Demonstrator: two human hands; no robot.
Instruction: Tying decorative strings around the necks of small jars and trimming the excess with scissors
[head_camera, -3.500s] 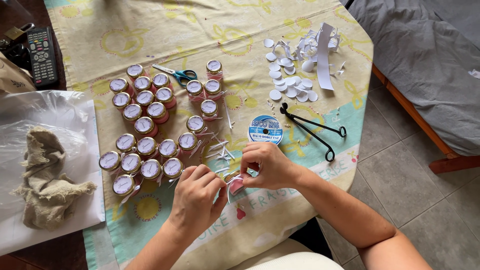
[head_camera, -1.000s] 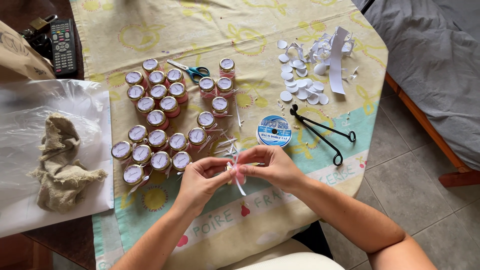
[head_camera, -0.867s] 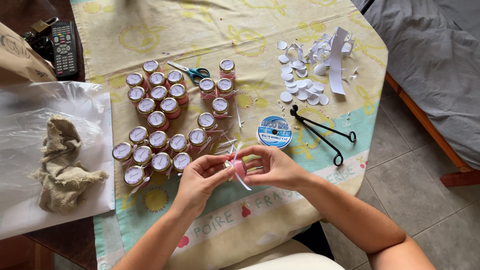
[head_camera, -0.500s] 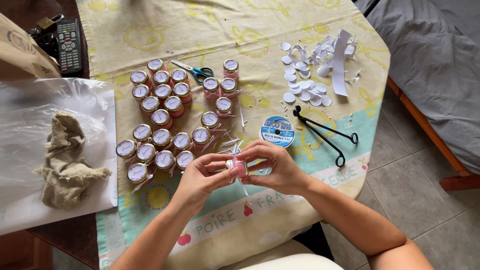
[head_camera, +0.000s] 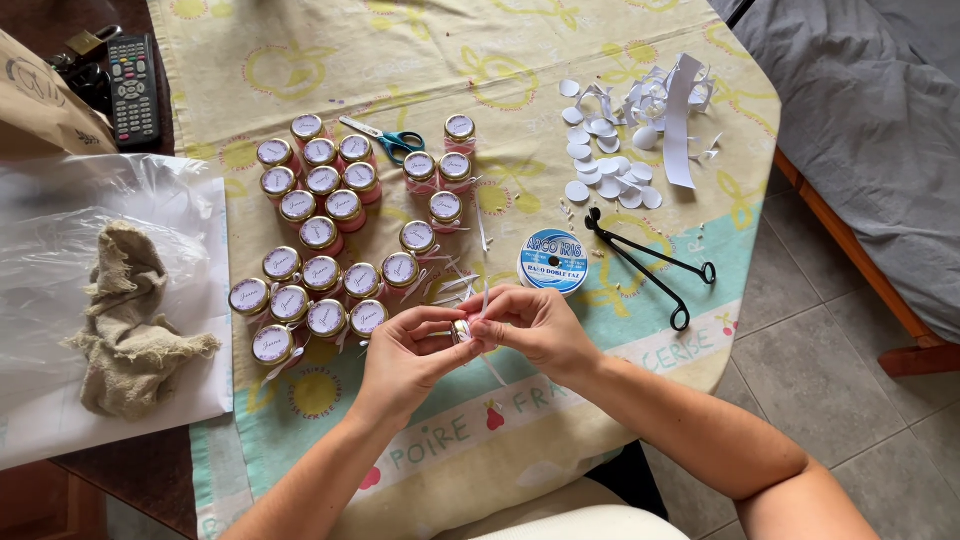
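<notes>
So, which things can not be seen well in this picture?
- Small jar, head view: mostly hidden by the left hand and right hand.
- White ribbon: its end at the jar is covered by fingers.
- Brown paper bag: cut off by the left edge.
- Grey bedding: cut off at right.

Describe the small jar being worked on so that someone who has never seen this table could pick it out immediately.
Start at the tablecloth with yellow fruit outlines, then find the cluster of small lidded jars on its left half. Just below and right of that cluster, the left hand and right hand meet around one small jar. It alone is lifted in fingers, with white ribbon trailing; the others stand on the cloth.
</notes>
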